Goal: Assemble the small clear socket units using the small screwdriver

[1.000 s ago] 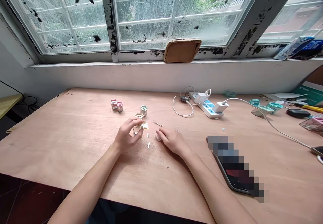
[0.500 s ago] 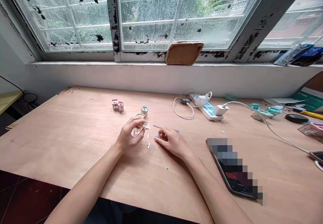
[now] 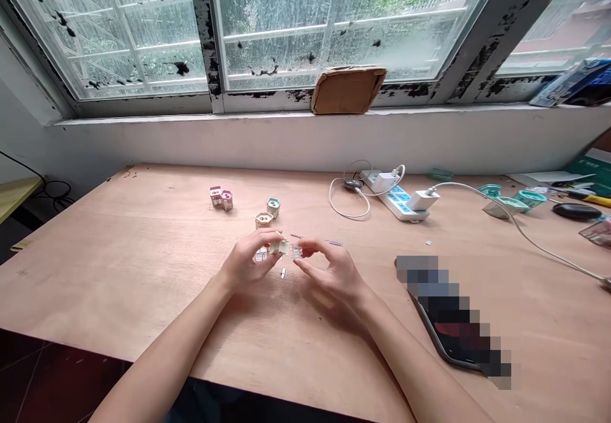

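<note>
My left hand (image 3: 251, 259) pinches a small cream-coloured folded piece (image 3: 279, 247) between thumb and fingers. Facing it, my right hand (image 3: 334, 267) has its thumb and fingertips on a small clear, whitish piece (image 3: 296, 251). The two pieces are close together; whether they touch, I cannot tell. Partly covered by my left hand lies another small pale piece (image 3: 261, 255). Just beyond stand a yellow-rimmed hexagonal box (image 3: 263, 220) and a smaller green-rimmed one (image 3: 273, 207). A tiny white strip (image 3: 283, 273) lies nearer me.
Two small red-topped boxes (image 3: 221, 198) stand at the back left. A thin stick (image 3: 335, 243) lies past my right hand. Farther right are a power strip (image 3: 394, 197) with white cables, a phone (image 3: 449, 315), teal containers (image 3: 513, 203) and a black mouse (image 3: 576, 211).
My right hand has raised the clear piece off the table and brought it up beside the cream piece. My left hand has come slightly nearer, uncovering the yellow-rimmed box. The view has shifted a little.
</note>
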`<action>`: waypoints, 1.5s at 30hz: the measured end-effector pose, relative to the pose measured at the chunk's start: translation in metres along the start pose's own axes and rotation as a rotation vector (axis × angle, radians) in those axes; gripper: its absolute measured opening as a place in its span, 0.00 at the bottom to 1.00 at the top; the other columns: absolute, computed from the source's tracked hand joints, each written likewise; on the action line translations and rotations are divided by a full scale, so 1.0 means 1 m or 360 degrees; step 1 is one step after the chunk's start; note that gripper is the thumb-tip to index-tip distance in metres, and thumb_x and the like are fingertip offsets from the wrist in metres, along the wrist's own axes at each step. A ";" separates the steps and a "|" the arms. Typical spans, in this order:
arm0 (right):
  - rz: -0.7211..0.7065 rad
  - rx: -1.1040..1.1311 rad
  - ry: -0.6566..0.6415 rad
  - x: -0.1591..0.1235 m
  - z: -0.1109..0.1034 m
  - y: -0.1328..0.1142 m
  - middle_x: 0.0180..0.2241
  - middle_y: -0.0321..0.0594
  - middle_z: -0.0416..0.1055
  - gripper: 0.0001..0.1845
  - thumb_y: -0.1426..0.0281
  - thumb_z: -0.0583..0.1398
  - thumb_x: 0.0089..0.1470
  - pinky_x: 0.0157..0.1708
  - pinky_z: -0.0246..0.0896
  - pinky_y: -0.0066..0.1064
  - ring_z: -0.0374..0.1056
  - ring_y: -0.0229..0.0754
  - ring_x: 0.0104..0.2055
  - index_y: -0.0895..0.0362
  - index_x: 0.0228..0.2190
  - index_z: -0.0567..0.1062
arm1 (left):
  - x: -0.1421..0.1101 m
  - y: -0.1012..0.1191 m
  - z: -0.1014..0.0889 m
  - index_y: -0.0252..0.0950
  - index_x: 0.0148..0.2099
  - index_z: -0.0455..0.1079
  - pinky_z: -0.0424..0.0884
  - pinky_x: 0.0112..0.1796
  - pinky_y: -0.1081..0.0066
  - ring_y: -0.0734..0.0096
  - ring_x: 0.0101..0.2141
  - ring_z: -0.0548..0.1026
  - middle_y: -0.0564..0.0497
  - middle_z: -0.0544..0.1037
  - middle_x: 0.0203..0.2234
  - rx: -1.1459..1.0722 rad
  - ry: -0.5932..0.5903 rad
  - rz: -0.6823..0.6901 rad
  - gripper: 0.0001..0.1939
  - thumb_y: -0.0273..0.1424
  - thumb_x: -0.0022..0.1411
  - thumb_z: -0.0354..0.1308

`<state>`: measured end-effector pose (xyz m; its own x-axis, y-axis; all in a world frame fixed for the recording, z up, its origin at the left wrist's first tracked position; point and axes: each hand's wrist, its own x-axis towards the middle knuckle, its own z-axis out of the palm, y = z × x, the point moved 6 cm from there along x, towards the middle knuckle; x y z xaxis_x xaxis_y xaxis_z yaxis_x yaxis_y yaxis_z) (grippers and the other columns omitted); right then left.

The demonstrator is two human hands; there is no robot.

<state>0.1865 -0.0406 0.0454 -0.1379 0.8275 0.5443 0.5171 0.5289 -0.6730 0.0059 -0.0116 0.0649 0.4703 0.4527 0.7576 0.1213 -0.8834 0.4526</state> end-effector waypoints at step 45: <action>-0.0484 -0.0194 0.0473 -0.010 0.000 -0.025 0.40 0.43 0.80 0.28 0.74 0.63 0.60 0.39 0.75 0.36 0.77 0.43 0.36 0.50 0.61 0.70 | -0.004 0.000 0.002 0.37 0.55 0.68 0.80 0.47 0.65 0.63 0.47 0.80 0.43 0.80 0.47 0.0013 0.0255 -0.0133 0.18 0.27 0.63 0.64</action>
<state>0.1746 -0.0624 0.0565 -0.0595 0.5380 0.8408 0.5888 0.6991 -0.4057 0.0057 -0.0141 0.0606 0.3130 0.5373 0.7831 0.1617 -0.8427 0.5136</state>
